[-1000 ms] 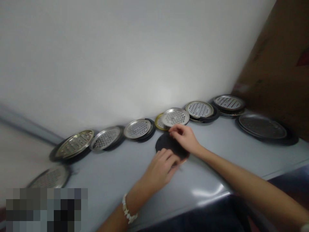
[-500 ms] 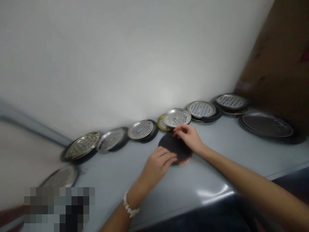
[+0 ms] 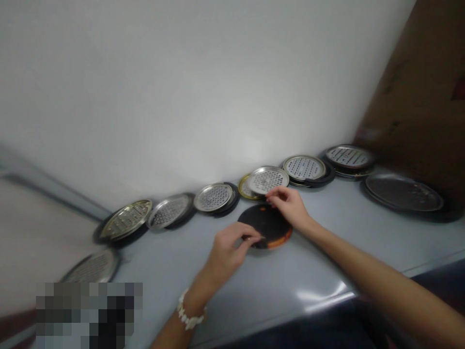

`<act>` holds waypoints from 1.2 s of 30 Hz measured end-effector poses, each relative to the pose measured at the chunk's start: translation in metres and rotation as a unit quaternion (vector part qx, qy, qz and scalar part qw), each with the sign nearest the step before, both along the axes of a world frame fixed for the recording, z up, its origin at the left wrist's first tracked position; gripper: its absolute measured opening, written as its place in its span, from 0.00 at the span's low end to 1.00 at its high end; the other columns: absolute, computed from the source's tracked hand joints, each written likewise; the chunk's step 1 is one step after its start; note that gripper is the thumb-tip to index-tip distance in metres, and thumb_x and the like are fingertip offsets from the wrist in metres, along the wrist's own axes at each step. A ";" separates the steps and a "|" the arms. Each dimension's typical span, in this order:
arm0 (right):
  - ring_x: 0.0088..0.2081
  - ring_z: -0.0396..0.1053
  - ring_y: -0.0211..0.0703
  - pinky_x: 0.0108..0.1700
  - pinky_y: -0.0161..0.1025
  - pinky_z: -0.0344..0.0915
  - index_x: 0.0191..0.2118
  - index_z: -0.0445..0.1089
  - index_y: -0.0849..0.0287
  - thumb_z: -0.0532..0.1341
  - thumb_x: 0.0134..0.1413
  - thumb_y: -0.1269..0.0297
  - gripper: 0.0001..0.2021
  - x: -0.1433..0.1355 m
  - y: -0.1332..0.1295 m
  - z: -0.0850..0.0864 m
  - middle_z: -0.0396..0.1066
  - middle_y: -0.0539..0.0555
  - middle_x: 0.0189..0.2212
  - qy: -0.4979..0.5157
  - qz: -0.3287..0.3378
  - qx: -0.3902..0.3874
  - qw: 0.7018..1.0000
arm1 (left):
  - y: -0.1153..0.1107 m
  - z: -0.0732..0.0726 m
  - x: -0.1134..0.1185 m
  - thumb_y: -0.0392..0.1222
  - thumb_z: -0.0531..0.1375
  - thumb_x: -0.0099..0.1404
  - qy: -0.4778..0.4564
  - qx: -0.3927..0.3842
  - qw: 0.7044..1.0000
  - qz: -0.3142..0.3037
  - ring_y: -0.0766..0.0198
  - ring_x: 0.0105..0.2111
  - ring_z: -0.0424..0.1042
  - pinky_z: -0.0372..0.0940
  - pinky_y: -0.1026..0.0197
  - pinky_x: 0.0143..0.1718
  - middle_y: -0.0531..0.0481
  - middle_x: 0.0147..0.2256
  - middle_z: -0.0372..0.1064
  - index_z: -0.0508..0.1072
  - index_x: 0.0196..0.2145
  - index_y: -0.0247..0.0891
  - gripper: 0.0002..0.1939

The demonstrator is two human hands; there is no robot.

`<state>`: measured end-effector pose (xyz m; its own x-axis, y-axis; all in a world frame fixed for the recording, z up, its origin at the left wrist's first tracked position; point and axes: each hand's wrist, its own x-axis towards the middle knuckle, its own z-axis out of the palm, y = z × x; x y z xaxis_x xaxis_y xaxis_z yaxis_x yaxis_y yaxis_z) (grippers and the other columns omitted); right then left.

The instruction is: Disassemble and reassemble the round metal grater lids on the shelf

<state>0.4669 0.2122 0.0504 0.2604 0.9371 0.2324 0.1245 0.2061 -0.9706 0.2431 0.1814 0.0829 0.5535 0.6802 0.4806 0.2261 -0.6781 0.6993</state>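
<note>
A dark round disc with an orange patch along its near edge [image 3: 267, 220] lies on the grey table [image 3: 174, 271]. Over its near left edge is my left hand [image 3: 232, 242], thumb and fingertips pinched together on something too small to make out. My right hand [image 3: 288, 206] is at the disc's far right edge, its thumb and index finger pressed together; what they hold, if anything, is hidden. Just beyond my right fingertips sits a silver perforated round plate [image 3: 268, 179], overlapping a yellow-rimmed one [image 3: 245, 188].
More perforated round plates stand along the white wall: [image 3: 213, 198] one mid-left, a stack [image 3: 304, 167] and another [image 3: 349, 156] to the right. Several lie at the left, including a gold-rimmed one [image 3: 127, 220]. A large dark disc [image 3: 403, 191] is at the right, by a brown panel [image 3: 425, 97].
My left hand has drawn slightly left, and its fingers have come into a pinch. My right hand has shifted slightly right. More of the disc's orange edge shows.
</note>
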 end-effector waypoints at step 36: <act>0.37 0.78 0.49 0.48 0.46 0.70 0.38 0.78 0.59 0.71 0.46 0.55 0.15 -0.019 -0.014 0.009 0.81 0.56 0.36 0.289 0.129 -0.130 0.940 | 0.034 -0.010 -0.009 0.52 0.70 0.54 -0.280 -0.448 0.837 0.140 0.64 0.32 0.74 0.66 0.64 0.34 0.46 0.35 0.79 0.78 0.35 0.34 0.19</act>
